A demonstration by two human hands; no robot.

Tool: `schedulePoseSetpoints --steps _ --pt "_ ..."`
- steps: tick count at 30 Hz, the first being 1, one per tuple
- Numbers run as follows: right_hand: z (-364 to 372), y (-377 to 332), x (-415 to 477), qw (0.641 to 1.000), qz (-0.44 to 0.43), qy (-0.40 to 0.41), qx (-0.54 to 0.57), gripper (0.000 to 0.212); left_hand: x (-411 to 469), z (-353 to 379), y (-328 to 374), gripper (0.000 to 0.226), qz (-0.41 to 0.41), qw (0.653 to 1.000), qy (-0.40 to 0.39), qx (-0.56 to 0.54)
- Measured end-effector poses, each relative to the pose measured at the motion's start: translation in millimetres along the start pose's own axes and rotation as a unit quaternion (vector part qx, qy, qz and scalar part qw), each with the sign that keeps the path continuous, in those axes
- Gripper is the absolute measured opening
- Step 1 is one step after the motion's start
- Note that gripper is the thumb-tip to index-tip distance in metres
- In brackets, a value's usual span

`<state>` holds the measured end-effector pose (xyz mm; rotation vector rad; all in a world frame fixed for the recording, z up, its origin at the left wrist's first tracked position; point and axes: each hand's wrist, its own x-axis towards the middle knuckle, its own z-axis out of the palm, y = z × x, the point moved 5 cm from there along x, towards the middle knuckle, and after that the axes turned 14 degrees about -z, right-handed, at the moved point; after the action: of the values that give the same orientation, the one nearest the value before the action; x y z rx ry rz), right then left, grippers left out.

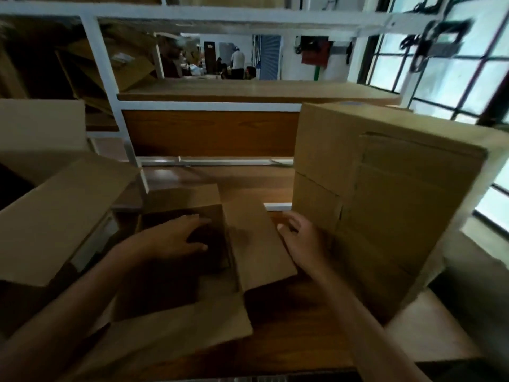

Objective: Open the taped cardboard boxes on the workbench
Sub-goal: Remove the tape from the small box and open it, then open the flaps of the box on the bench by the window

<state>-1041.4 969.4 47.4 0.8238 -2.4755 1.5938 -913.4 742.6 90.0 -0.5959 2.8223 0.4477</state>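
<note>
A small cardboard box (176, 321) lies on the wooden workbench (297, 346) in front of me with its flaps spread. My left hand (176, 238) reaches into its dark inside, fingers fairly straight. My right hand (300, 238) holds the outer edge of the right flap (256, 244), thumb on top. A tall closed cardboard box (385, 194) stands just right of that hand. The picture is dim and blurred.
An open box with a raised flap (60, 216) sits at the left, another box (41, 130) behind it. A white metal shelf frame (132, 150) with wooden boards stands at the back. Windows (451, 64) lie at the right.
</note>
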Motion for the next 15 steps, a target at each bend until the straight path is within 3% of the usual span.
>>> schedulePoseSetpoints --steps 3,5,9,15 --pt "-69.8 -26.3 -6.7 0.997 -0.073 0.011 -0.025 0.036 -13.9 -35.8 54.7 0.044 0.053 0.998 0.037 0.007" --pt "-114.3 -46.3 -10.2 0.988 -0.136 0.039 -0.055 0.037 -17.1 -56.3 100.2 0.049 0.066 0.993 0.094 0.019" --pt "-198.1 -82.9 -15.4 0.959 -0.260 0.107 -0.036 0.042 -31.1 -82.6 205.0 0.055 0.130 0.970 0.193 -0.064" --pt "-311.6 -118.1 3.4 0.910 -0.351 0.201 -0.093 0.019 -34.2 -92.6 322.3 0.049 0.221 0.921 0.274 -0.168"
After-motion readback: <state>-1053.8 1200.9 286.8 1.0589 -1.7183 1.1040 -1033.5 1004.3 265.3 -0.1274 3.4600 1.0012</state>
